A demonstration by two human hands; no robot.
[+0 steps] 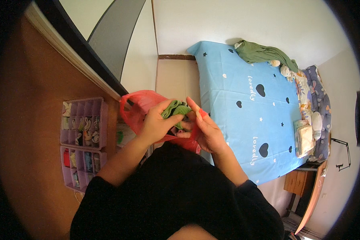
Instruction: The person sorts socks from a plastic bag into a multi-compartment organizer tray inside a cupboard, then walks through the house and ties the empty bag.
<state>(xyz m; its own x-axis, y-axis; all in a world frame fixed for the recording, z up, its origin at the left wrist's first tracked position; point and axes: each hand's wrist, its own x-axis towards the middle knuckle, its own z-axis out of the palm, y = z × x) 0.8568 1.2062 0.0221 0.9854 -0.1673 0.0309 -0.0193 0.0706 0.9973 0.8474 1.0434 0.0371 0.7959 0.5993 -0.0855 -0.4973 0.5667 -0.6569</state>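
A thin red plastic bag (137,105) hangs in front of my body, its mouth facing up. My left hand (157,122) pinches a small folded green cloth (179,111) over the bag's mouth; its exact kind is unclear. My right hand (210,134) is beside the cloth, with a bit of the red bag between thumb and forefinger. Its other fingers reach under the cloth and are partly hidden. Dark and pinkish material shows below the cloth, too covered to name.
Two lilac divided storage boxes (104,120) with small rolled items are at the left on a brown surface. A bed (244,116) with a blue patterned sheet stands at the right. On it lie a green cloth (260,53), plush toys (285,71), pillows (320,92) and a folded stack (305,140).
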